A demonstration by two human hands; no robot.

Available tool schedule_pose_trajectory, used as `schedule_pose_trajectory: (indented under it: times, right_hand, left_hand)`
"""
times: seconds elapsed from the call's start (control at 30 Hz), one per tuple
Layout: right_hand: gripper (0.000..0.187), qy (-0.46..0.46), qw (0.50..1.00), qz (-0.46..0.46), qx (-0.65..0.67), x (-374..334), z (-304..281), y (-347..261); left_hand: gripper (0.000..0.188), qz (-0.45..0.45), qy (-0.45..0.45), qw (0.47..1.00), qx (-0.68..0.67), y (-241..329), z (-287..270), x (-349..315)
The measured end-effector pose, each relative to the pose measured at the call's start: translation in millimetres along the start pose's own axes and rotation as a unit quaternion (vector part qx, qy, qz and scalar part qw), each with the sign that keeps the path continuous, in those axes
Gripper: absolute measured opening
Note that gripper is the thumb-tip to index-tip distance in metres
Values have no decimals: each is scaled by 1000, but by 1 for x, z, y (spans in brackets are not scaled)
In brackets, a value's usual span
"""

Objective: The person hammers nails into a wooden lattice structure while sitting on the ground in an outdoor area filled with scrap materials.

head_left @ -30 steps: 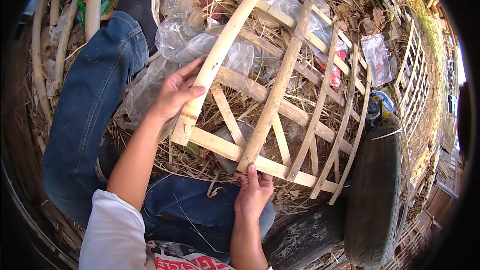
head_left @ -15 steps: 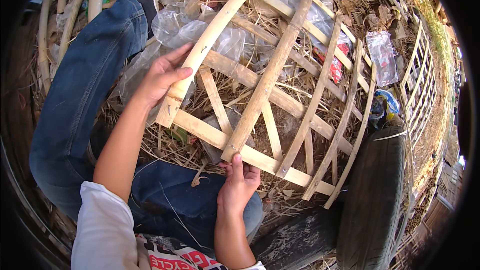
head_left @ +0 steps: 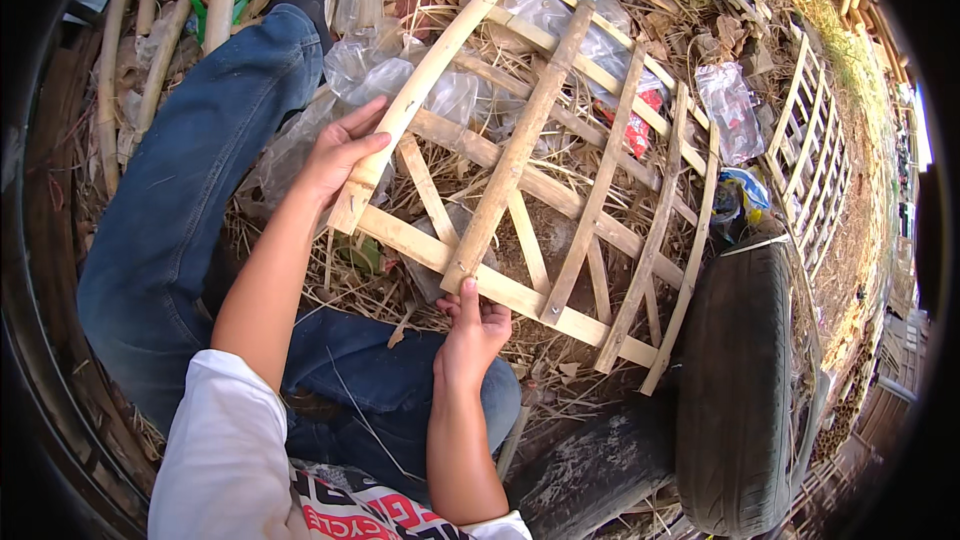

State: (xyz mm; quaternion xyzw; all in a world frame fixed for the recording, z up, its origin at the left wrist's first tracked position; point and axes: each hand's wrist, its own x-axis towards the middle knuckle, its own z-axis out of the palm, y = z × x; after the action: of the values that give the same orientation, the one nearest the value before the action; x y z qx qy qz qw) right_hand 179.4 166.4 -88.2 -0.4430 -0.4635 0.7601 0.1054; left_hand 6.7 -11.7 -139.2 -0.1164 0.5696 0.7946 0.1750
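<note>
A lattice panel of pale bamboo slats (head_left: 523, 142) lies tilted across the middle of the head view, its crossing strips fixed with small nails. On its left edge, my left hand (head_left: 345, 152) grips the outer slat near the lower corner, thumb on top and fingers beyond the edge. Lower down, my right hand (head_left: 470, 335) pinches the bottom strip where the second slat crosses it. The right thumb presses on the front face; the fingers go behind, partly hidden. Dry straw and leaves show through the gaps.
My bent leg in blue jeans (head_left: 200, 155) is at left. A black tyre (head_left: 738, 380) stands close to the panel's right corner. Crumpled clear plastic (head_left: 370, 62) and a red wrapper (head_left: 638, 128) lie behind it. Another lattice panel (head_left: 803, 155) is at far right, bamboo poles (head_left: 120, 70) at far left.
The whole view has shifted slightly, so the panel's far side and the background sit further left. Both hands keep the same holds on the panel.
</note>
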Motion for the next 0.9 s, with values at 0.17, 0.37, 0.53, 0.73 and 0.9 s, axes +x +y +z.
schedule_pose_trajectory:
  times: [0.17,0.37,0.53,0.73,0.9]
  right_hand:
    - [20,-22,1000,-1,-12,1,-3,2]
    - [21,-10,1000,-16,0,5,-1,4]
    - [20,-4,1000,-14,-11,5,-2,7]
    - [21,-3,1000,-15,-27,6,2,7]
    - [27,-11,999,3,-34,12,-6,5]
  left_hand:
    - [64,-21,-8,1000,7,6,1,-2]
    - [63,-15,-1,1000,-2,6,4,1]
    - [62,-2,-3,1000,-13,-2,1,1]
    - [62,-24,-2,1000,-1,7,0,-2]
    - [62,-39,-35,998,-17,1,3,7]
